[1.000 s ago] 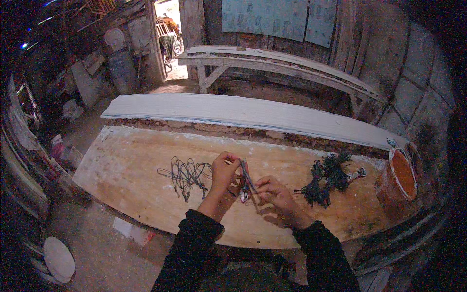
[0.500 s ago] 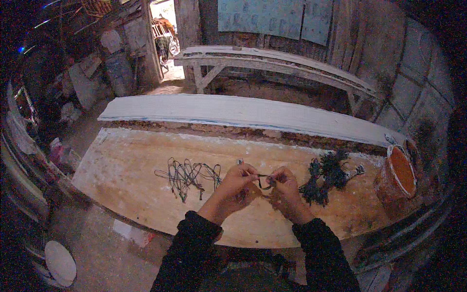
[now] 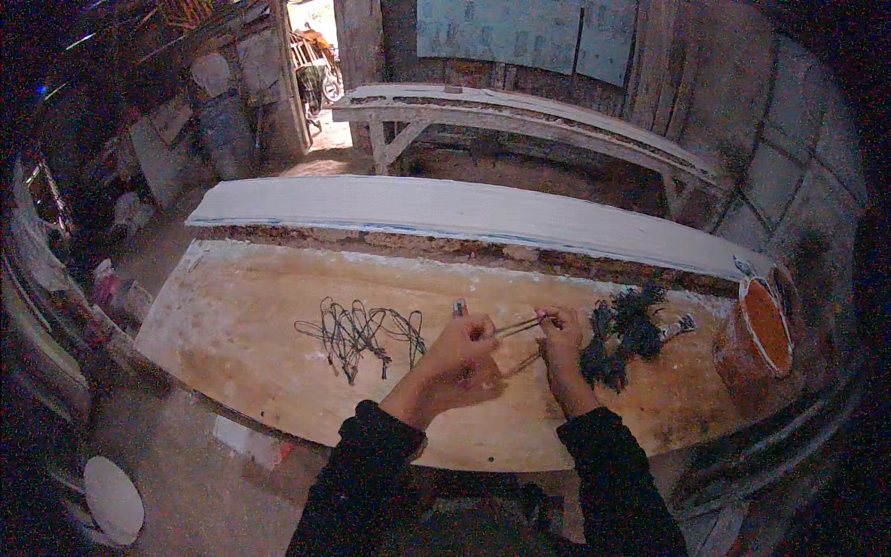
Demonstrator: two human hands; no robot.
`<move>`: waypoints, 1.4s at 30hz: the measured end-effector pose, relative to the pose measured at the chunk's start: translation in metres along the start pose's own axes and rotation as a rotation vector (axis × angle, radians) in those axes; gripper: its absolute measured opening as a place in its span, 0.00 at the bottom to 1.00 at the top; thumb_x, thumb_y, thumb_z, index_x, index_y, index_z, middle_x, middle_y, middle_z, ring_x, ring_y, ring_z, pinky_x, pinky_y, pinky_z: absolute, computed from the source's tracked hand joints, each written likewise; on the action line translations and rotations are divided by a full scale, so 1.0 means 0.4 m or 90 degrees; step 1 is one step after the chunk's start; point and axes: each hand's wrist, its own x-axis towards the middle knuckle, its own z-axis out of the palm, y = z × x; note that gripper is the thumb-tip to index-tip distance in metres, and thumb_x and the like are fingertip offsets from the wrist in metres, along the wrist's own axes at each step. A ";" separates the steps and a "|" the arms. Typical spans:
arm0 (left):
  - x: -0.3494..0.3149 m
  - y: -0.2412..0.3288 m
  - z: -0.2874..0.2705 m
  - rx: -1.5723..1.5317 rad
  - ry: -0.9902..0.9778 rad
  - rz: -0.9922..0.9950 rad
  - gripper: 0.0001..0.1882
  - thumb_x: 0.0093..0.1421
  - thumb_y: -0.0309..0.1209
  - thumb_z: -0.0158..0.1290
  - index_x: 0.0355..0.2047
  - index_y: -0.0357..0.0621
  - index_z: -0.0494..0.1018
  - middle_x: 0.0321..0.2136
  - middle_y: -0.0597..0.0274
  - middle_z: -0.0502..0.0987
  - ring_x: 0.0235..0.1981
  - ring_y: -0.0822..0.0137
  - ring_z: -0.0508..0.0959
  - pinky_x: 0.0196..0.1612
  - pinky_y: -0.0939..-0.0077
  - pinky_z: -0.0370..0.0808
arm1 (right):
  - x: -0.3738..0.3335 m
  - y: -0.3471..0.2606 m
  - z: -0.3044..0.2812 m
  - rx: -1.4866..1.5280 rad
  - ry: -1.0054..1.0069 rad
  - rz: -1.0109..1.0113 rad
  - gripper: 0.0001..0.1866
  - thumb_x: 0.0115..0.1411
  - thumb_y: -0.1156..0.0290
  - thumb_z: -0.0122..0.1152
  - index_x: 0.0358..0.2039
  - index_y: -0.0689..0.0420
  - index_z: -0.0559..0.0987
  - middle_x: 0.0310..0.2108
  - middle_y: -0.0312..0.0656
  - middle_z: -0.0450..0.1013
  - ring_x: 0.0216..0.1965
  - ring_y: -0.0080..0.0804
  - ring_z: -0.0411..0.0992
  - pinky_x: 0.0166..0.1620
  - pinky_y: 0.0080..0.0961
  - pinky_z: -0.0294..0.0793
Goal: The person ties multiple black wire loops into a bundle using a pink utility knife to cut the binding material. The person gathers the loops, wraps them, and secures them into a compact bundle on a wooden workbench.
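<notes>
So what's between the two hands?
In the head view, thin cord strands stretch taut from the left hand to the right hand, above the bare wooden board.

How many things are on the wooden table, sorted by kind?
Thin strand held between the left hand and right hand: 1
Loose wire heap: 1
Dark tangled bundle: 1
Orange bucket: 1
Total: 4

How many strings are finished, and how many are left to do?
A loose row of thin cords lies spread on the board, apparently done. The left hand and right hand stretch one cord between them. A dark tangled bunch beside the right hand looks untouched. Exact counts can't be told.
</notes>
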 end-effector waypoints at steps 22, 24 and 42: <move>0.027 0.029 -0.031 -0.001 0.255 0.030 0.03 0.56 0.23 0.56 0.30 0.43 0.73 0.21 0.65 0.71 0.19 0.73 0.73 0.21 0.76 0.71 | -0.086 -0.077 -0.025 0.316 -0.408 0.038 0.11 0.52 0.70 0.67 0.29 0.55 0.71 0.37 0.37 0.70 0.33 0.29 0.70 0.30 0.24 0.74; 0.019 0.029 -0.013 0.004 0.217 0.016 0.02 0.57 0.24 0.55 0.30 0.42 0.72 0.22 0.66 0.71 0.20 0.72 0.73 0.21 0.77 0.71 | -0.086 -0.084 -0.016 0.335 -0.340 0.054 0.11 0.52 0.72 0.66 0.30 0.54 0.70 0.34 0.36 0.69 0.31 0.29 0.70 0.29 0.25 0.75; -0.025 0.043 0.065 0.195 -0.156 0.016 0.11 0.52 0.31 0.61 0.26 0.44 0.69 0.25 0.73 0.68 0.31 0.78 0.67 0.37 0.80 0.65 | 0.054 0.070 -0.019 0.053 -0.043 -0.074 0.07 0.60 0.70 0.58 0.40 0.51 0.75 0.24 0.27 0.64 0.17 0.13 0.57 0.17 0.13 0.52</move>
